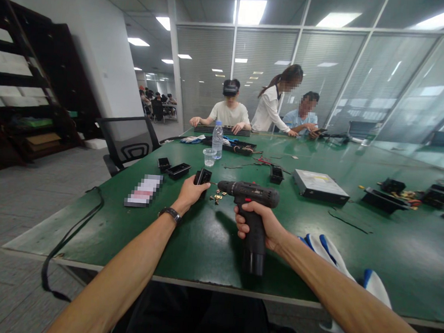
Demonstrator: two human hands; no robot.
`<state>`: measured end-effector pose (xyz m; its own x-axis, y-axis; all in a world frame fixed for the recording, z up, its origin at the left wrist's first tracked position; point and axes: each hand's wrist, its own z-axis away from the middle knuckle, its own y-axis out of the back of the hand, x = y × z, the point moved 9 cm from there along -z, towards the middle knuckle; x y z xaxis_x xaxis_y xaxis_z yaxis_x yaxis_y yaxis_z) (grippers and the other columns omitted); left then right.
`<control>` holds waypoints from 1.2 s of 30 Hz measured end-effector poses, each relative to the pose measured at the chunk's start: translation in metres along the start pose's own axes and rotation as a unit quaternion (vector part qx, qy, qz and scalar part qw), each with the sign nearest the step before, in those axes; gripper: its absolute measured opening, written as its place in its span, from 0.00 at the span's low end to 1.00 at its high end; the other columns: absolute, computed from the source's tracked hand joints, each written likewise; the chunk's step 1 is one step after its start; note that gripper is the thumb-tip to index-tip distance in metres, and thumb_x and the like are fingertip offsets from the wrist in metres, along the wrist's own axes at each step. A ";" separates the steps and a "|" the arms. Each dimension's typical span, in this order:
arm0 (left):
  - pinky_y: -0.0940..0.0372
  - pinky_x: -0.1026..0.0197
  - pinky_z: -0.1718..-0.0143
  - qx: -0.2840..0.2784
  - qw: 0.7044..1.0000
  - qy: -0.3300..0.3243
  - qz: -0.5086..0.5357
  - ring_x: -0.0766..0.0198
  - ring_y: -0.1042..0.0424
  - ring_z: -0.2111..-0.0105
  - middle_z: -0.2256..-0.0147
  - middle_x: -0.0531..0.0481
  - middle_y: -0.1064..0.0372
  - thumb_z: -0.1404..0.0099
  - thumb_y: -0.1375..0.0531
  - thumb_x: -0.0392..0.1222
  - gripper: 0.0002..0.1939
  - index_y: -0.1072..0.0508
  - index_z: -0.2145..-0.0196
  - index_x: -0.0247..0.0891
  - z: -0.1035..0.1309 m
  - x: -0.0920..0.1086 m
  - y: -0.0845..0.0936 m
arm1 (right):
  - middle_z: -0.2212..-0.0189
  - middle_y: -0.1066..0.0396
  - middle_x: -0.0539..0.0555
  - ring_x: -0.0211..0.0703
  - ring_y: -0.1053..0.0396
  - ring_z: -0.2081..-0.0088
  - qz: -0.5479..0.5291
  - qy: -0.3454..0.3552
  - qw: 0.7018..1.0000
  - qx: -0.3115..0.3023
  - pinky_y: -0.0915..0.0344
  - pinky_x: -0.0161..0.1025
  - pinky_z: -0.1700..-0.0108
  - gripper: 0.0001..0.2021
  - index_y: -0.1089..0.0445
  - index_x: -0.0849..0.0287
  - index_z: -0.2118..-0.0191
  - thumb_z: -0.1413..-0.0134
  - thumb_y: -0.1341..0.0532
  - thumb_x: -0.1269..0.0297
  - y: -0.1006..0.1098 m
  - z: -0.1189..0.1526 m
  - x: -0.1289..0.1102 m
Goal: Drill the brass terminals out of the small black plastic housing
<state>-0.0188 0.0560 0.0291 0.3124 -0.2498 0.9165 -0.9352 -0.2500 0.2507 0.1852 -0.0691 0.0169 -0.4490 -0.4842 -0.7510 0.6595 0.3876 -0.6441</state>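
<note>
My right hand (261,221) grips the handle of a black cordless drill (251,195) with a red trigger, its nose pointing left toward my left hand. My left hand (190,193), with a watch on the wrist, holds a small black plastic part (203,176) upright on the green table (209,236). Between the drill tip and the black part lie a few small brass-coloured pieces (217,198).
Two black trays (173,168) lie left of the part, and a small black box (276,174), a flat metal drive (320,186) and more black parts (385,199) to the right. A water bottle (217,140) and plastic cup (209,157) stand behind. White-and-blue gloves (325,247) lie by my right forearm. Three people sit at the far end; an office chair (126,144) stands left.
</note>
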 end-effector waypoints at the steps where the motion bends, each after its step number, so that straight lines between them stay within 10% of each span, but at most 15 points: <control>1: 0.37 0.60 0.65 -0.001 1.000 0.000 0.000 0.60 0.31 0.68 0.67 0.46 0.26 0.52 0.32 0.50 0.24 0.24 0.59 0.33 0.000 -0.001 0.000 | 0.77 0.38 0.49 0.34 0.41 0.79 0.000 0.000 1.000 0.000 0.36 0.37 0.73 0.08 0.32 0.63 0.64 0.48 0.41 0.64 0.000 0.000 0.000; 36: 0.38 0.61 0.66 -0.012 1.000 -0.010 -0.004 0.61 0.31 0.68 0.67 0.47 0.27 0.50 0.33 0.50 0.21 0.25 0.62 0.33 0.000 -0.001 -0.001 | 0.77 0.38 0.49 0.35 0.42 0.79 0.002 -0.001 1.000 0.006 0.36 0.37 0.74 0.07 0.32 0.62 0.65 0.47 0.41 0.64 0.001 -0.001 0.000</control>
<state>-0.0182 0.0563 0.0275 0.3231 -0.2669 0.9079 -0.9362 -0.2301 0.2656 0.1854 -0.0678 0.0159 -0.4446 -0.4844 -0.7534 0.6687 0.3801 -0.6390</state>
